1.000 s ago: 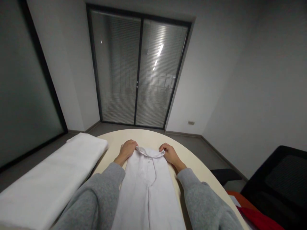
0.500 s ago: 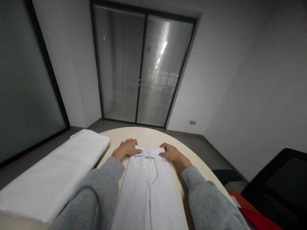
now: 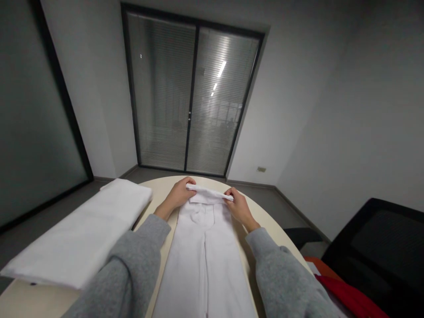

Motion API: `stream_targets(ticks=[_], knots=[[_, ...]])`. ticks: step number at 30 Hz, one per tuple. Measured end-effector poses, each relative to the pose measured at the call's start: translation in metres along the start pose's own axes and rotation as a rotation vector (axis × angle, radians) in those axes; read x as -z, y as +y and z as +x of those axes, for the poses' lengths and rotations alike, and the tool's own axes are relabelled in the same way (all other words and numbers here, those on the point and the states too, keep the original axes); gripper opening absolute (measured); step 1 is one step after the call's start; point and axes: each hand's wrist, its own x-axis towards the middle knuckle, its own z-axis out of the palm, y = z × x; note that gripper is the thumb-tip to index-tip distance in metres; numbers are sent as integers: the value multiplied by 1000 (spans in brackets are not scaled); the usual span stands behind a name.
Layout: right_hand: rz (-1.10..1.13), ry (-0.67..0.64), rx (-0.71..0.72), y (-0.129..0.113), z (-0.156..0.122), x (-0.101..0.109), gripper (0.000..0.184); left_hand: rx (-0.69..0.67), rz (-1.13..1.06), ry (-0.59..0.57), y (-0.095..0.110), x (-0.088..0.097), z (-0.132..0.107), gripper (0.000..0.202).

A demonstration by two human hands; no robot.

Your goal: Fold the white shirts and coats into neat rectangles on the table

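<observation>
1. Head view, centre and bottom: a white garment [image 3: 205, 260] lies lengthwise on the pale, round-ended table [image 3: 265, 216]. It runs from the bottom edge of the frame up to just below the middle. It is folded into a long narrow strip, with a seam or opening down its length.
2. Head view, just below centre: the far end of the white garment is raised a little off the table. It forms a narrow band of cloth stretched sideways between the two hands.
3. The left hand [image 3: 179, 194], a little left of centre, is closed on the left end of that band. Its fingers curl over the cloth and pinch it.
4. The right hand [image 3: 236, 205], a little right of centre, is closed on the right end of the band in the same way. Its knuckles are bent and the cloth sits under its fingertips.
5. Grey sleeves [image 3: 132, 274] cover both forearms, which come up from the bottom corners on either side of the white garment.
6. Left of the frame: a folded white cloth [image 3: 82, 234], broad and flat, rests on the left part of the table. It lies just beside the left sleeve and apart from the garment.
7. Lower right: a black chair [image 3: 380, 247] stands beyond the table's edge, with red fabric [image 3: 347, 296] lying below it.
8. Upper centre: a dark-framed window [image 3: 192, 97] with closed blinds, set between plain grey walls, reflects strip lights.
</observation>
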Motion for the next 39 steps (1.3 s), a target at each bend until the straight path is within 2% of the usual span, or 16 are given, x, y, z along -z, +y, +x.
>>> stream_targets(ticks=[4, 9, 13, 17, 21, 24, 27, 30, 35, 39], knots=[[36, 13, 29, -14, -31, 2, 8, -76, 21, -45, 18, 11, -24, 21], [-10, 47, 60, -34, -71, 3, 14, -120, 302, -71, 51, 17, -68, 23], [-79, 5, 97, -57, -103, 14, 19, -145, 503, -161, 81, 24, -111, 24], [-111, -66, 139, -91, -134, 32, 22, -212, 585, -219, 111, 41, -156, 26], [-156, -83, 225, -135, -170, 55, 27, -376, 666, -168, 143, 61, -208, 25], [-203, -96, 288, -168, -208, 71, 35, -466, 713, -166, 159, 67, -254, 21], [-240, -134, 318, -192, -251, 82, 40, -571, 732, -189, 163, 61, -300, 16], [-287, -180, 309, -208, -287, 84, 44, -658, 730, -193, 163, 49, -336, 13], [-367, -238, 322, -222, -320, 87, 52, -685, 713, -225, 165, 37, -368, 9], [-422, -304, 351, -223, -333, 93, 52, -657, 687, -265, 154, 29, -385, 11]])
